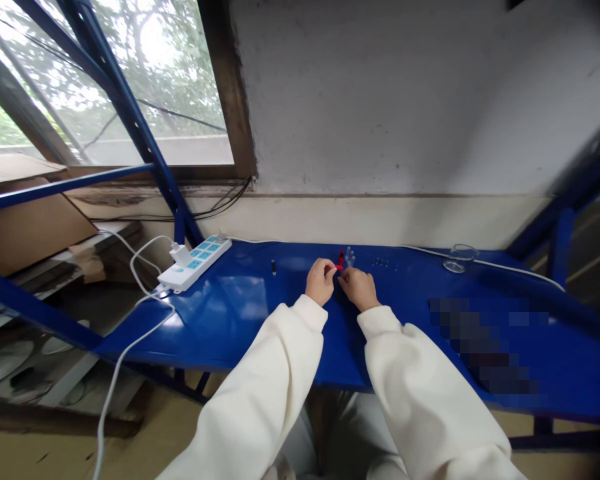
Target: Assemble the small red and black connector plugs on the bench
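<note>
Over the middle of the blue table, my left hand [321, 281] has its fingers pinched on a small red piece [339, 267]. My right hand [359, 288] is close beside it on the right, fingers closed near the red piece; what they hold, if anything, is too small to make out. Just beyond the hands stand a red item [341, 256] and several small clear pieces [350, 255]. A small dark cylinder with a light end [273, 267] is on the table to the left of my left hand.
A white power strip [195, 263] with a plugged-in cable lies at the table's left end. Tiny dark parts [380, 261] and a clear round container [454, 266] are toward the back right. Blue frame bars [130, 113] rise at both sides. A pixelated dark patch covers the right part.
</note>
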`<state>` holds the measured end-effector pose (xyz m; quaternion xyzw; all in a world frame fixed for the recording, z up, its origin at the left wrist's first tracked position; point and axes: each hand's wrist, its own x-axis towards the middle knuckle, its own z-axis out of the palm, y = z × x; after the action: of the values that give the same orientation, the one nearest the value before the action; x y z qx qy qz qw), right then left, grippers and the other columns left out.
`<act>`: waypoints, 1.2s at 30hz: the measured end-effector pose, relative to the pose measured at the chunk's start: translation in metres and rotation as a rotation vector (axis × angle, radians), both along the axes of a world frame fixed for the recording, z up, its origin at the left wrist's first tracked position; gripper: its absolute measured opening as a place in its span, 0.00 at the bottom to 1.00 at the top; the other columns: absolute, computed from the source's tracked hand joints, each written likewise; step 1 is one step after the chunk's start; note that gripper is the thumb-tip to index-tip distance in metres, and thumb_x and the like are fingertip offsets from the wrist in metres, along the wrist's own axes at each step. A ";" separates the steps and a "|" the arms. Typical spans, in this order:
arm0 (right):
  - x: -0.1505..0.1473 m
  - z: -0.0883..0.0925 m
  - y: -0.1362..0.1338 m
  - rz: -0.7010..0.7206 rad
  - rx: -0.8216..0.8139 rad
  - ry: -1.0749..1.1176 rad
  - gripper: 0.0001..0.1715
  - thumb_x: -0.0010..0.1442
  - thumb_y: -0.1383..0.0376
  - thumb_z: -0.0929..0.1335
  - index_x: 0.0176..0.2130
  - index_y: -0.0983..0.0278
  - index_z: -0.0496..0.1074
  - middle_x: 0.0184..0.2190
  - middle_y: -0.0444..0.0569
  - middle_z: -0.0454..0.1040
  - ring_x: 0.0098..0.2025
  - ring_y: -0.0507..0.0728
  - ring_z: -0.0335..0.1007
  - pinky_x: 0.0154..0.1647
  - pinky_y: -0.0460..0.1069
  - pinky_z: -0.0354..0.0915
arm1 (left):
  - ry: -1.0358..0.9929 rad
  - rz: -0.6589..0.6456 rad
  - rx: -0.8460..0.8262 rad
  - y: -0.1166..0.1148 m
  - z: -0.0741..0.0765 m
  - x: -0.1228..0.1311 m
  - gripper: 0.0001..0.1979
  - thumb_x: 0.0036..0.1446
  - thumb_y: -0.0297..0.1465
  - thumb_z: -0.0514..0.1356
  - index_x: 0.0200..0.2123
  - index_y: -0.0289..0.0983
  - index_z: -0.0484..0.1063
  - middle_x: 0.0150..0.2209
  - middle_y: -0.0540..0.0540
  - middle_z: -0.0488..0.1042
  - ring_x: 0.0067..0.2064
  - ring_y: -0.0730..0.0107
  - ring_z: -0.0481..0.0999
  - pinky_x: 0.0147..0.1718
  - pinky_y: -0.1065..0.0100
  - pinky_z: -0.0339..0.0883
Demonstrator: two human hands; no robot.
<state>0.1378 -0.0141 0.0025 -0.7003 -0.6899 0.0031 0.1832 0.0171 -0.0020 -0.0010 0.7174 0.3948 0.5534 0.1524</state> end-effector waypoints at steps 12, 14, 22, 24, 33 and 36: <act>-0.002 0.009 -0.009 0.065 0.121 -0.037 0.09 0.55 0.63 0.61 0.31 0.65 0.67 0.29 0.50 0.73 0.32 0.53 0.68 0.31 0.47 0.48 | -0.004 -0.065 0.022 -0.006 0.003 0.000 0.05 0.54 0.30 0.52 0.30 0.36 0.66 0.34 0.46 0.68 0.34 0.74 0.68 0.33 0.71 0.63; -0.003 0.012 -0.012 0.075 0.130 -0.036 0.09 0.55 0.63 0.61 0.30 0.65 0.67 0.28 0.49 0.73 0.31 0.53 0.68 0.30 0.47 0.48 | -0.023 -0.061 -0.028 -0.006 0.002 0.001 0.05 0.54 0.31 0.52 0.32 0.36 0.65 0.33 0.46 0.69 0.32 0.74 0.69 0.32 0.71 0.63; 0.000 0.018 -0.021 0.128 0.160 0.037 0.09 0.54 0.63 0.61 0.27 0.64 0.67 0.26 0.49 0.72 0.28 0.53 0.66 0.28 0.46 0.49 | 0.012 -0.125 -0.093 -0.006 0.006 0.002 0.09 0.53 0.34 0.53 0.32 0.36 0.69 0.32 0.45 0.72 0.33 0.73 0.70 0.32 0.71 0.64; 0.005 0.019 -0.027 0.136 0.174 0.106 0.10 0.54 0.60 0.61 0.31 0.64 0.68 0.27 0.48 0.72 0.29 0.54 0.66 0.28 0.46 0.52 | 0.011 -0.109 -0.069 -0.007 0.008 0.002 0.10 0.54 0.35 0.52 0.31 0.36 0.69 0.31 0.46 0.71 0.32 0.73 0.69 0.32 0.71 0.64; 0.065 0.015 -0.076 -0.459 0.253 0.027 0.32 0.54 0.51 0.59 0.52 0.67 0.57 0.55 0.63 0.53 0.55 0.69 0.47 0.44 0.67 0.52 | 0.032 -0.132 -0.070 -0.007 0.004 0.002 0.13 0.54 0.38 0.51 0.28 0.36 0.69 0.27 0.46 0.70 0.28 0.74 0.69 0.29 0.71 0.63; 0.081 0.005 -0.079 -0.576 0.146 0.123 0.34 0.53 0.50 0.59 0.52 0.69 0.57 0.56 0.65 0.51 0.54 0.71 0.48 0.42 0.69 0.53 | 0.050 -0.123 -0.058 -0.007 0.004 0.002 0.13 0.54 0.38 0.52 0.27 0.36 0.69 0.26 0.47 0.70 0.28 0.74 0.68 0.28 0.71 0.63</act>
<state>0.2191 -0.0934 0.0079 -0.8506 -0.4491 -0.0563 0.2678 0.0194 -0.0092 0.0028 0.7490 0.3695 0.5134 0.1970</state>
